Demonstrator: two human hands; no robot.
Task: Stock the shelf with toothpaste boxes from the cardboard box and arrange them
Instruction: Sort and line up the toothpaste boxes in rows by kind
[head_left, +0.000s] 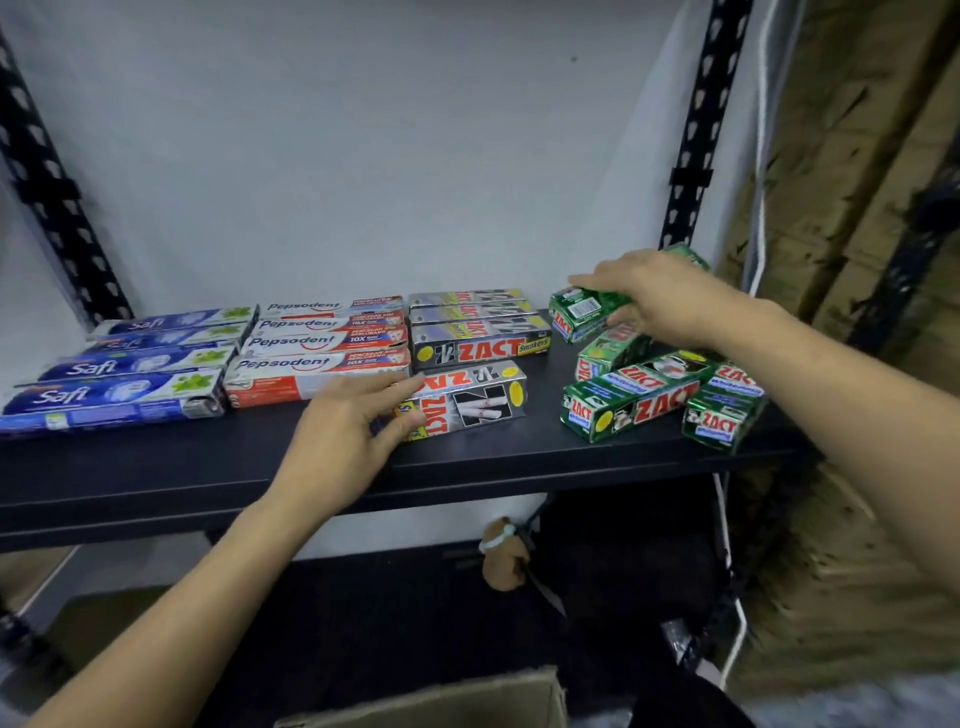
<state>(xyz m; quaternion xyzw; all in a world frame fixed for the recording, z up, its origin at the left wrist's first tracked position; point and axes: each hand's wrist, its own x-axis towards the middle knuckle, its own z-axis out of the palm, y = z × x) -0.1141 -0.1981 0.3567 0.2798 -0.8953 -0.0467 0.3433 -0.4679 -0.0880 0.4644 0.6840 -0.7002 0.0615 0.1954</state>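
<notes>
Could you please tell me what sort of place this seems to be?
Probably a shop or stockroom: a dark shelf on slotted posts holds toothpaste sorted by brand, Safi boxes, Pepsodent boxes, and a cardboard box sits below.

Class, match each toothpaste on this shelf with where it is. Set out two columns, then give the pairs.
1 Safi boxes
2 Pepsodent boxes
3 front silver Zact box
4 raised green Zact box

A touched by the left hand
B far left of the shelf
C gripped by the right hand
D between Safi boxes and silver Zact rows

Pairs: 1-B, 2-D, 3-A, 4-C
</notes>
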